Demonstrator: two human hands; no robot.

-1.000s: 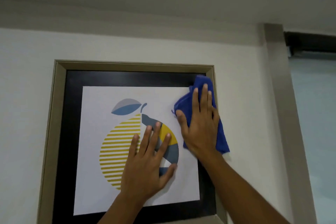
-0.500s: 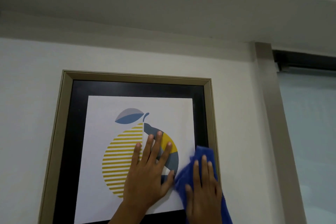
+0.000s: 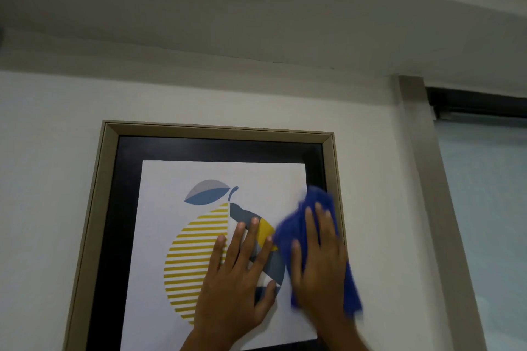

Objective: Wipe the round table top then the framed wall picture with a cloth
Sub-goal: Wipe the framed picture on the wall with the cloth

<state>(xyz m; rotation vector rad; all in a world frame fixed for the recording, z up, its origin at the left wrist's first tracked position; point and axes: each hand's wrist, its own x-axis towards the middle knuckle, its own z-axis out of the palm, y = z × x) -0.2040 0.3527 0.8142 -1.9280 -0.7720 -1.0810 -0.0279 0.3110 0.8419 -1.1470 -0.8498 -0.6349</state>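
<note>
The framed picture (image 3: 216, 134) hangs on a white wall, with a beige frame, a black border and a print of a striped yellow fruit. My left hand (image 3: 236, 282) lies flat with spread fingers on the print's middle, pressing against the glass. My right hand (image 3: 319, 268) presses a blue cloth (image 3: 315, 202) flat against the picture's right side, over the black border and right frame edge. The cloth sticks out above and below the hand and looks blurred. The round table is out of view.
A beige vertical trim (image 3: 419, 179) runs down the wall right of the picture. Beyond it is a pale window blind (image 3: 484, 222) under a dark rail. The ceiling beam (image 3: 256, 23) is overhead. The picture's bottom edge is cut off by the view.
My right hand with the cloth went down the picture's right side, then came back up to mid-height. The left hand stayed flat on the print. The view tilted up slightly.
</note>
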